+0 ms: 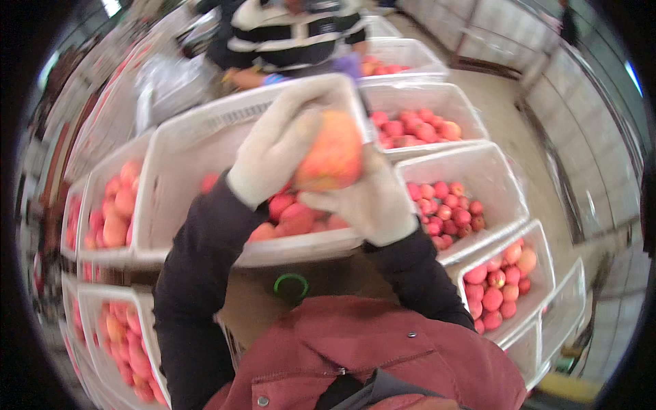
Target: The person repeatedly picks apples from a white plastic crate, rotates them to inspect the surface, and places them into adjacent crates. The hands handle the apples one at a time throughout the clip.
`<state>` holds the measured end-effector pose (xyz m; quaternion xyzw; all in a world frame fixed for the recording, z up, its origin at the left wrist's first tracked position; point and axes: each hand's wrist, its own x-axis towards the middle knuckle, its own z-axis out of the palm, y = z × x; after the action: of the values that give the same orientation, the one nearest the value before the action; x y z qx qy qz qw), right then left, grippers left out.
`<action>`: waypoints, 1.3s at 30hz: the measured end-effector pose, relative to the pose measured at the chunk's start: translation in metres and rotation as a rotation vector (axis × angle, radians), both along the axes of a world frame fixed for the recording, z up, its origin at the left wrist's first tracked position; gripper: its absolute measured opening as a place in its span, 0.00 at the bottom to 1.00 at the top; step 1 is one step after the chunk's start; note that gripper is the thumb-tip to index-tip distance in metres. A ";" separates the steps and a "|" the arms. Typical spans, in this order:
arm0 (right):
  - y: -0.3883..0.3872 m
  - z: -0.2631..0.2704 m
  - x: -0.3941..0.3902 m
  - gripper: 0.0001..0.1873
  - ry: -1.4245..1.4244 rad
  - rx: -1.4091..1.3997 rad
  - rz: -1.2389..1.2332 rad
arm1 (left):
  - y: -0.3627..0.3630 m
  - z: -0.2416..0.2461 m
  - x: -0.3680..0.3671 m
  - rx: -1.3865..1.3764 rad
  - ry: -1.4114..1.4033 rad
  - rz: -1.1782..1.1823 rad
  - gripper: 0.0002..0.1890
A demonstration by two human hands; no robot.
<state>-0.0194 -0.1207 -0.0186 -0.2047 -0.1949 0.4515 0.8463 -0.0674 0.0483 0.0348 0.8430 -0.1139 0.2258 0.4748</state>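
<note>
Between my two gloved hands is a large orange-red apple (330,154), raised over a white plastic crate (179,148). My left hand (277,148), in a pale knit glove, wraps the apple's left and upper side. From the lower right, my right hand (376,200) supports it, gloved the same way; its fingers are partly hidden behind the fruit. Below them, several red apples (294,215) lie in the crate, partly covered by my hands and sleeves.
Plastic-lined crates of small red apples (451,210) and larger apples (494,292) stand to the right. More apple crates (115,210) line the left. A co-worker in a striped top (294,36) is across the crate. A green ring (291,287) lies near my body.
</note>
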 end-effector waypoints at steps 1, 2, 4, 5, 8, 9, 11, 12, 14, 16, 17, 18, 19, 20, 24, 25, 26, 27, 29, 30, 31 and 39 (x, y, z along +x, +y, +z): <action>-0.002 -0.002 -0.001 0.34 0.041 0.047 -0.049 | -0.008 -0.004 0.009 -0.073 0.003 -0.003 0.23; 0.000 -0.004 0.002 0.32 0.011 0.025 -0.102 | -0.012 -0.007 0.014 -0.092 0.044 -0.018 0.22; -0.003 -0.008 0.005 0.29 0.118 0.083 -0.103 | -0.017 -0.013 0.021 -0.158 0.079 -0.098 0.21; -0.003 -0.010 0.008 0.30 0.121 0.077 -0.058 | -0.017 -0.016 0.021 -0.199 0.133 -0.136 0.22; -0.003 -0.013 0.011 0.30 0.088 -0.007 -0.102 | -0.008 -0.030 0.027 -0.483 0.273 -0.273 0.24; -0.003 -0.013 0.014 0.30 0.079 -0.003 -0.114 | -0.005 -0.038 0.029 -0.496 0.310 -0.184 0.24; 0.000 -0.011 0.016 0.29 0.124 -0.077 -0.122 | -0.003 -0.054 0.037 -0.625 0.369 -0.023 0.25; 0.000 -0.008 0.016 0.30 0.071 -0.089 -0.158 | -0.003 -0.061 0.036 -0.697 0.324 -0.125 0.25; -0.002 -0.003 0.013 0.31 -0.013 -0.108 -0.182 | -0.005 -0.069 0.028 -0.875 0.409 -0.145 0.25; -0.005 0.001 0.009 0.33 -0.069 -0.115 -0.174 | -0.005 -0.067 0.016 -0.769 0.351 -0.210 0.26; -0.006 0.003 0.009 0.34 -0.059 -0.080 -0.176 | -0.005 -0.062 0.010 -0.727 0.329 -0.249 0.26; -0.007 0.004 0.006 0.35 -0.067 -0.089 -0.161 | -0.005 -0.056 0.004 -0.697 0.356 -0.270 0.27; -0.008 0.005 0.005 0.36 -0.069 -0.067 -0.147 | -0.003 -0.050 0.000 -0.606 0.318 -0.259 0.28; -0.008 0.006 0.004 0.37 -0.119 -0.114 -0.151 | -0.002 -0.044 -0.007 -0.515 0.282 -0.249 0.29; -0.006 0.005 0.004 0.41 -0.314 -0.236 -0.141 | 0.008 -0.032 -0.019 -0.445 0.286 -0.307 0.34; -0.005 0.005 0.004 0.42 -0.372 -0.263 -0.146 | 0.012 -0.031 -0.020 -0.419 0.285 -0.332 0.34; -0.005 0.005 0.005 0.42 -0.382 -0.273 -0.138 | 0.015 -0.032 -0.020 -0.405 0.286 -0.338 0.35; -0.005 0.005 0.006 0.43 -0.407 -0.324 -0.140 | 0.018 -0.033 -0.020 -0.394 0.289 -0.347 0.36; -0.004 0.005 0.007 0.46 -0.451 -0.397 -0.138 | 0.021 -0.035 -0.021 -0.405 0.315 -0.369 0.37; -0.004 0.005 0.006 0.44 -0.455 -0.396 -0.134 | 0.023 -0.036 -0.022 -0.425 0.328 -0.381 0.37; -0.005 0.006 0.006 0.43 -0.448 -0.383 -0.135 | 0.023 -0.037 -0.023 -0.445 0.345 -0.392 0.37; -0.004 0.009 0.002 0.41 -0.505 -0.415 -0.177 | 0.025 -0.054 -0.019 -0.654 0.374 -0.535 0.39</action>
<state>-0.0170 -0.1249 -0.0095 -0.4941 -0.2837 0.3416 0.7474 -0.0861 0.0729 -0.0190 0.6162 -0.1627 -0.0364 0.7697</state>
